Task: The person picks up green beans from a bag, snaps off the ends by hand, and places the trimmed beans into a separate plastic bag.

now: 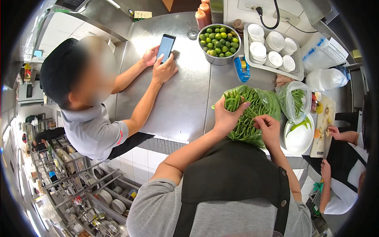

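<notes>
My left hand (228,117) is wrapped round a bundle of green beans (233,101), their ends pointing up. Below and beside it, a large heap of green beans (258,103) lies in an opened clear plastic bag (272,106) on the steel counter. Over the right side of that heap is my right hand (268,128), its thumb and fingertips pinched together at the beans; what lies between them is too small to make out. To the right stands a second plastic bag (294,94) with beans, above a white oval dish (302,138) holding long green peppers (302,125).
A person (85,79) at the left holds a phone (165,48) over the steel counter (183,93). Beyond my hands are a bowl of limes (220,42), a blue tape dispenser (241,69) and a tray of white cups (272,49). Another person holds a knife at a cutting board (319,144).
</notes>
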A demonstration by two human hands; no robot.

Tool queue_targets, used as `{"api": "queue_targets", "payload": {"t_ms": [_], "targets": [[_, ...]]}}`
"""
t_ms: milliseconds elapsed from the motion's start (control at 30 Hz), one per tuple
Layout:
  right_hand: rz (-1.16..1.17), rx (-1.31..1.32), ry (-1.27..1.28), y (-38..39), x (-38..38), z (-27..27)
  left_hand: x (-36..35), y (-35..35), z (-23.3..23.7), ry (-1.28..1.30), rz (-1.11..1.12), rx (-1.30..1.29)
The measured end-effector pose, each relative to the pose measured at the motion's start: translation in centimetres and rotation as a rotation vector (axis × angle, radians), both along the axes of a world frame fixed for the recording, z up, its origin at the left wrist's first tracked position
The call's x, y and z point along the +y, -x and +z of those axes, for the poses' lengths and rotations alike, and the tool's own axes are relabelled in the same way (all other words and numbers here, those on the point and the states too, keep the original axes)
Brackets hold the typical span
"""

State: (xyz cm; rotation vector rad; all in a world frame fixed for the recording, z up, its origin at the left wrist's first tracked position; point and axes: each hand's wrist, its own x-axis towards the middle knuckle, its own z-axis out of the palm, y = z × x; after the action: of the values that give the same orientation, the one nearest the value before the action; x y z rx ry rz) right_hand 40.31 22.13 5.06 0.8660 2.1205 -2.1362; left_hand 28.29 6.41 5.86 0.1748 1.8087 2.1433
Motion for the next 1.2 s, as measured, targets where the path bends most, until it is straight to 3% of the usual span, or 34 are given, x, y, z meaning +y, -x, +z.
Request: {"api": "queue_targets", "payload": {"t_ms": [467,567,667,767,867,967,1100,1133,1200], "targets": [[0.275,0.022,-0.032,0.1,0.6,1.0,-0.3,0.0,0.2,-0.03,0.064,-0.01],[0.029,0.277,-0.09,-0.2,-0.5,1.5,-0.6,0.5,0.9,-0.024,0.073,-0.025],[-0.089,0.433,-0.249,-0.4,-0.3,3.0,-0.7,1.6,1.5,-0.232,0.122,-0.237],[0.008,0.304,-0.359,-0.5,1.5,2.7,-1.2,2.3,1.5,-0.195,0.128,-0.219],[0.29,0.139,-0.672,-0.3,2.6,1.2,-1.2,1.9,1.8,-0.161,0.068,-0.2],[0.287,0.151,-0.522,-0.6,2.1,0.7,-0.7,0.9,2.0,-0.144,-0.033,-0.227],[0.338,0.214,-0.121,0.4,-0.3,3.5,0.5,-1.5,2.2,-0.26,-0.13,-0.343],[0.362,0.253,-0.263,0.2,-0.3,3.1,0.7,-1.9,2.2,-0.267,-0.138,-0.371],[0.253,0.244,-0.206,0.3,-0.4,2.1,0.9,-2.0,2.2,-0.281,-0.148,-0.315]]}}
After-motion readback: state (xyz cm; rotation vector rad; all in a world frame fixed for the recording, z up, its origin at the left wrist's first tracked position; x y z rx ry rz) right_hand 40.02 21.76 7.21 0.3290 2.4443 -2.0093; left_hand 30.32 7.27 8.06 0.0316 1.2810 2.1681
